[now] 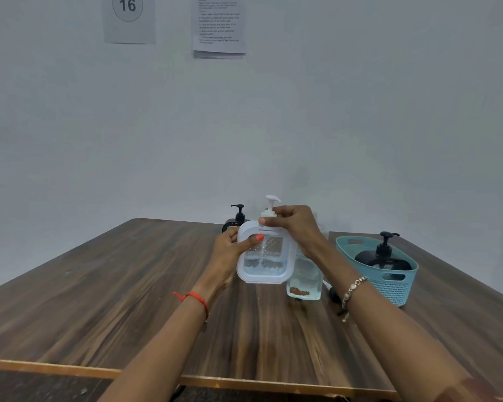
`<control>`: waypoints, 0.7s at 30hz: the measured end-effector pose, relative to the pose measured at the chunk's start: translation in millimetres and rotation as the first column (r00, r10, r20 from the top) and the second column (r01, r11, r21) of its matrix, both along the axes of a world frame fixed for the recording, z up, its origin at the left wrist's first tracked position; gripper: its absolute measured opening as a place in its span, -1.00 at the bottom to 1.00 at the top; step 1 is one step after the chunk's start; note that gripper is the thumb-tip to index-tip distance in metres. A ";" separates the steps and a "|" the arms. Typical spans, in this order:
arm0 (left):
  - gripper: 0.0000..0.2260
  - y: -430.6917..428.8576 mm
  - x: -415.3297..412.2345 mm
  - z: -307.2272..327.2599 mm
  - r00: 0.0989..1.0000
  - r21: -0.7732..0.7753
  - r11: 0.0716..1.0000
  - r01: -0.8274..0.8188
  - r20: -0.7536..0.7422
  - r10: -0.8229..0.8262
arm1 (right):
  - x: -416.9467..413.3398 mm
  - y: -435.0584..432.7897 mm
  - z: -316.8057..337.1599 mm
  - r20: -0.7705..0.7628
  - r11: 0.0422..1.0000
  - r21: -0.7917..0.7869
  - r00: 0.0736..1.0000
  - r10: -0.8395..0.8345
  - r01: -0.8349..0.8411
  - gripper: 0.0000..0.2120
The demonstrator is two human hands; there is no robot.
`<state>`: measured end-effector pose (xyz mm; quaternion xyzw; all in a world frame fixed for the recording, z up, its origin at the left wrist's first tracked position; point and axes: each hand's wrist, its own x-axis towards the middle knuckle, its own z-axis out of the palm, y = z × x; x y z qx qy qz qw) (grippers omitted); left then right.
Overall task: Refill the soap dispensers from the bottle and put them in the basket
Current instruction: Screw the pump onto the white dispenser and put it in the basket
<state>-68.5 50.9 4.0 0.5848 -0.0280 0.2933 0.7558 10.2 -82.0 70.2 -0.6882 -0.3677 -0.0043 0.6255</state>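
A white soap dispenser with a clear window is held just above the wooden table. My left hand grips its left side, thumb across the window. My right hand pinches the collar of its white pump at the top. Liquid fills roughly the lower half of the window. Behind and to the right stands the clear refill bottle, partly hidden by my right wrist. A black dispenser sits inside the teal basket at the right. Another black dispenser stands behind the white one, mostly hidden.
A small black object, partly hidden by my right forearm, lies on the table between the bottle and the basket. The table's front edge runs near me. A pale wall with two paper sheets stands behind the table.
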 end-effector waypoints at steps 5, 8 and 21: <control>-0.67 -4.3 0.3 -6.0 0.999 -0.012 0.999 -0.052 -0.013 0.052 | -11.6 5.4 1.6 0.092 0.980 -0.105 0.983 -0.157 0.167 -0.71; -0.63 -8.6 2.6 -6.9 0.993 0.019 0.993 -0.114 -0.021 0.114 | -17.5 10.5 -3.1 0.146 0.947 -0.099 0.946 -0.290 0.306 -0.68; -0.77 -2.7 -5.6 -4.3 1.000 -0.040 0.999 -0.004 -0.014 0.003 | 2.8 -7.6 2.9 -0.055 0.969 -0.156 0.982 0.183 -0.189 -0.74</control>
